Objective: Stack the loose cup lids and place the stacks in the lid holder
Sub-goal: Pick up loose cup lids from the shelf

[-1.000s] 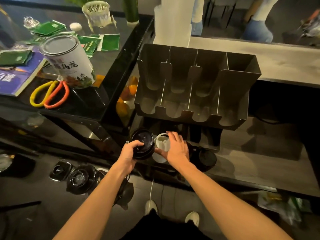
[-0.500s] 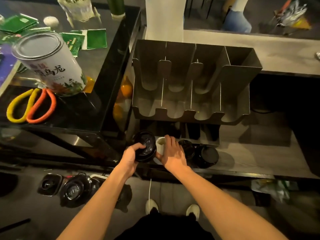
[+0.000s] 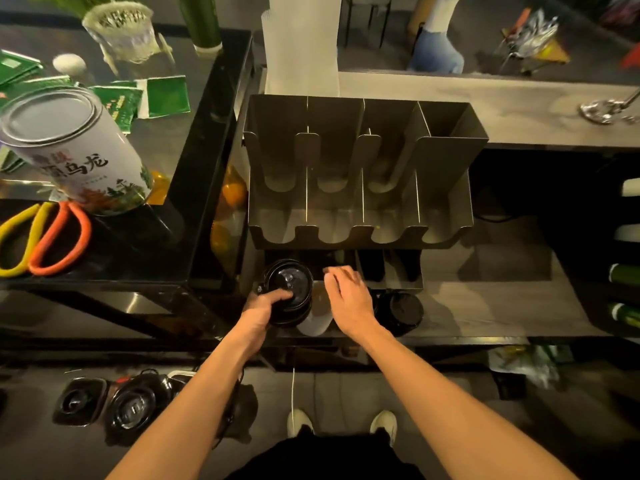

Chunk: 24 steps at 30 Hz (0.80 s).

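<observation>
Centre frame: my left hand grips the black lid stack, thumb on top. My right hand has released the white lid, fingers loose, holding nothing. Above, the lid holder awaits stacks.

The left hand grips a stack of black lids. The right hand hovers loose-fingered just beside it, in front of the 4-slot holder.
</observation>
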Tool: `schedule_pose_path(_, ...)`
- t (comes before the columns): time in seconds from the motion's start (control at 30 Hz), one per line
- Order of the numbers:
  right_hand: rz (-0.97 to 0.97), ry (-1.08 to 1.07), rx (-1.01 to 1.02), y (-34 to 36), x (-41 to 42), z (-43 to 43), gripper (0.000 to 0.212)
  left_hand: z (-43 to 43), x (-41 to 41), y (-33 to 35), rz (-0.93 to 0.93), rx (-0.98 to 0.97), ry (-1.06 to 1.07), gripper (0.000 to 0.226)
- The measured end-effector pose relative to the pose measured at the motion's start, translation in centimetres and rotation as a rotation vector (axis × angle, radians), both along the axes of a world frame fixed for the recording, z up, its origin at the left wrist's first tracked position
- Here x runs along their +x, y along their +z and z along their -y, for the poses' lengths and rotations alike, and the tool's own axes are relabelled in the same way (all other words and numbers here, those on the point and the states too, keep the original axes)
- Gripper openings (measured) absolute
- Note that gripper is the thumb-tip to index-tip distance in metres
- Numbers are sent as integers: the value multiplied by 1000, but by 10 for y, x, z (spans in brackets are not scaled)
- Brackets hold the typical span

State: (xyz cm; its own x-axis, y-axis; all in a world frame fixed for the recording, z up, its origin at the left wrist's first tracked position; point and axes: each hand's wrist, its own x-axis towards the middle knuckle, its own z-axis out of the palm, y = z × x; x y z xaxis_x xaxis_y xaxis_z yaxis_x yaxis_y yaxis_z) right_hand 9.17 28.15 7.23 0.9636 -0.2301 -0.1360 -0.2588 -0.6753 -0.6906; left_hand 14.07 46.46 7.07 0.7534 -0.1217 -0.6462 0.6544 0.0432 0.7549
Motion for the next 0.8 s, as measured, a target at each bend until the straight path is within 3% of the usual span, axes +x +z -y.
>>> schedule_pose_path(0.1, -5, -82, 390, 22, 5, 3, 32, 10, 3, 10, 134, 49, -142, 86)
schedule_pose_path(0.23, -51, -63, 586, 39, 6, 18, 28, 26, 5, 20, 199, 112, -264, 47)
schedule_pose_path(0.33, -100, -63, 576, 35, 1, 30, 25, 30, 3, 16, 215, 136, -325, 53)
schedule_pose_path(0.43, -85, -224, 577, 27, -7, 39, 23, 33, -2, 11, 212, 134, -329, 63)
schedule_pose_path(0.57, -75, -390, 577, 21, -11, 40, 10, 42, -4, 9, 163, 134, -300, 32)
schedule_pose_path(0.63, -42, -414, 565, 22, -13, 42, 7, 48, -4, 10, 121, 127, -272, 29)
schedule_pose_path(0.7, 11, -346, 439, 24, -19, 46, 8, 55, -4, 16, 84, 117, -234, 38)
schedule_pose_path(0.8, 135, -92, 47, 14, -31, 57, 16, 65, -2, 23, 87, 101, -254, 57)
